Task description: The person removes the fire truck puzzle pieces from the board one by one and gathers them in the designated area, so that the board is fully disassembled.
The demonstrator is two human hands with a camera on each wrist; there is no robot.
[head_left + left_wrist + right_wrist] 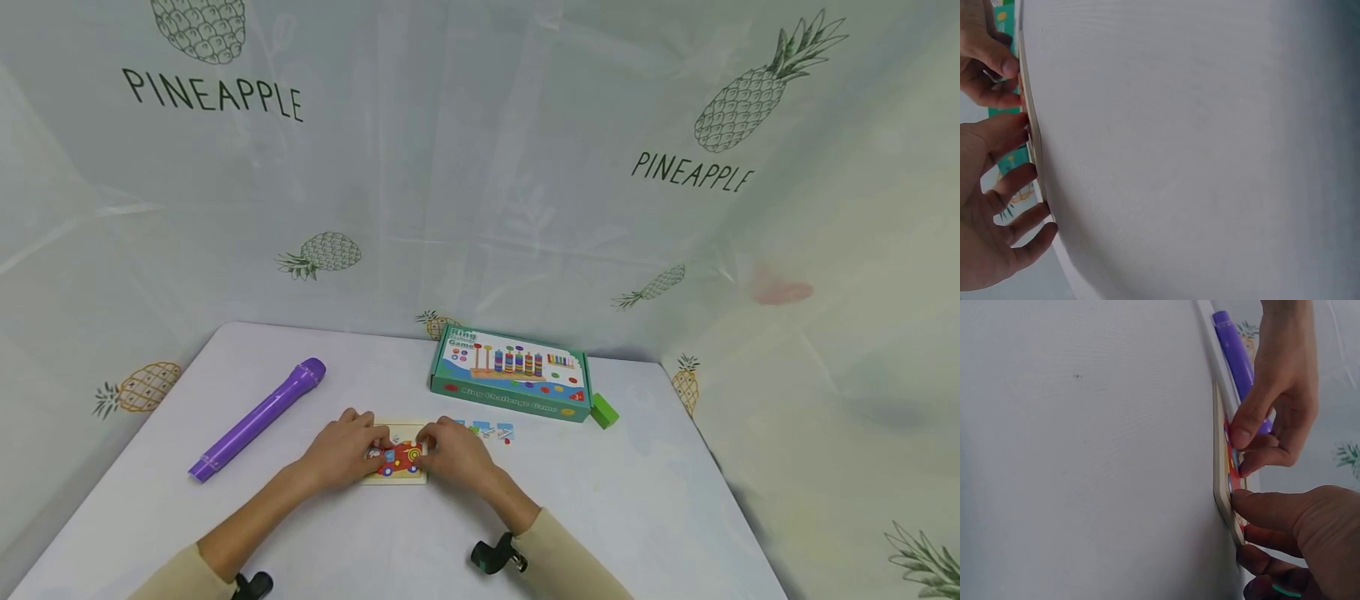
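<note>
A small flat puzzle board (394, 481) with a pale wooden rim lies on the white table, showing a red truck picture (399, 459) with blue wheels. My left hand (343, 450) is at its left side, thumb and index finger pinching a red puzzle piece (1233, 456). From the other side, my right hand (459, 454) pinches the picture's right end between thumb and index finger. Both hands' fingertips nearly meet over the board. In the left wrist view, the left hand's (997, 206) other fingers spread along the board's edge (1036, 140). Fingers hide parts of the picture.
Several blue puzzle pieces (504, 432) lie just beyond the right hand. Behind them sits a green Ring Challenge Game box (510, 372), with a green block (603, 412) at its right corner. A purple tube (258, 421) lies slanted at the left. A pineapple-print curtain (480, 167) hangs behind.
</note>
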